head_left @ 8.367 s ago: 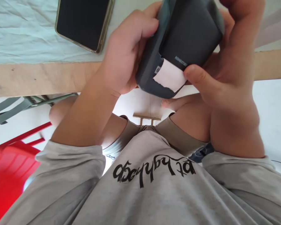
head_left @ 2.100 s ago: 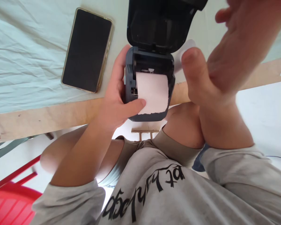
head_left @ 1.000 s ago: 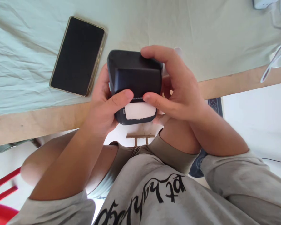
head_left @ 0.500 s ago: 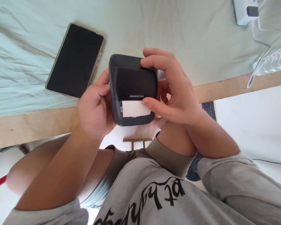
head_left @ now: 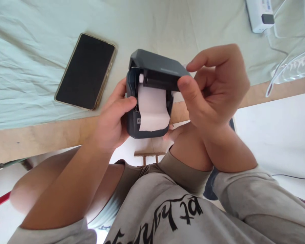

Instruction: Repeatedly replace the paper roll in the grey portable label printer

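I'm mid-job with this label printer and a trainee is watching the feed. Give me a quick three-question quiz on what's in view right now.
1. True or false: the lid of the label printer is fully shut.
2. Which hand lifts the lid? A) left hand B) right hand C) neither
3. Fill in: on the cloth, to the left of the printer, lies a dark ____.

Key
1. False: the lid is raised and the white paper strip shows beneath it.
2. B: the right thumb and fingers pinch the lid's edge, while the left hand grips the printer's body.
3. phone, screen up and dark.
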### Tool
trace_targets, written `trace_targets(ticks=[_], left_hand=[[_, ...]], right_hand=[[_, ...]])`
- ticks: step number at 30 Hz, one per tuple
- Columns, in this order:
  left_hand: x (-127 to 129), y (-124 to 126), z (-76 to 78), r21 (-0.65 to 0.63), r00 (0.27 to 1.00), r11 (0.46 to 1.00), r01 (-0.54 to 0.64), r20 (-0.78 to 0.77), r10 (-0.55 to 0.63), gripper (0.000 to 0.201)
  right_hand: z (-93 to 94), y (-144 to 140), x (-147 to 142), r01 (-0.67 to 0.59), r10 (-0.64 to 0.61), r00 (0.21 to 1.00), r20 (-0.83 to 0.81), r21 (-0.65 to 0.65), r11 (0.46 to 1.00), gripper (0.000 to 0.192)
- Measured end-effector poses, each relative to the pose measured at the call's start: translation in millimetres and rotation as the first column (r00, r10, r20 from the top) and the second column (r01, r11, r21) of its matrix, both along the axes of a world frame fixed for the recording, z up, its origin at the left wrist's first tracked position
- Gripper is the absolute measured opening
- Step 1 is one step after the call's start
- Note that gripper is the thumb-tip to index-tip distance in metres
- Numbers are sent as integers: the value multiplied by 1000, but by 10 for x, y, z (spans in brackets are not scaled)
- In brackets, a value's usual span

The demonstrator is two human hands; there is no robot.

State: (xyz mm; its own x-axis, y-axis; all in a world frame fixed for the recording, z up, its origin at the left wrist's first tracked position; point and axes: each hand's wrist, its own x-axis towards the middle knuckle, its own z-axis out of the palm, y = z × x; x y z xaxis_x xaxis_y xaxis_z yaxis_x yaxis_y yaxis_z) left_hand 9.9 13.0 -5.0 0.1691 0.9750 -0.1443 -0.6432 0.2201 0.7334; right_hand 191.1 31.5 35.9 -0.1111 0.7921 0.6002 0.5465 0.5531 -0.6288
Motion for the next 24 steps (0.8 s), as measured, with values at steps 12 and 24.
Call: trace_targets(ticks=[12,24], left_hand=[[1,-4,-61,25,1000,1000,16,-22,-15,47],[-15,-29,-131,62,998,998,22,-65,-18,45]], right_hand=[[-18,11,22,-99,102,899,425,-29,995,20],[164,-13,38,-121,284,885,367,-409,904,28]])
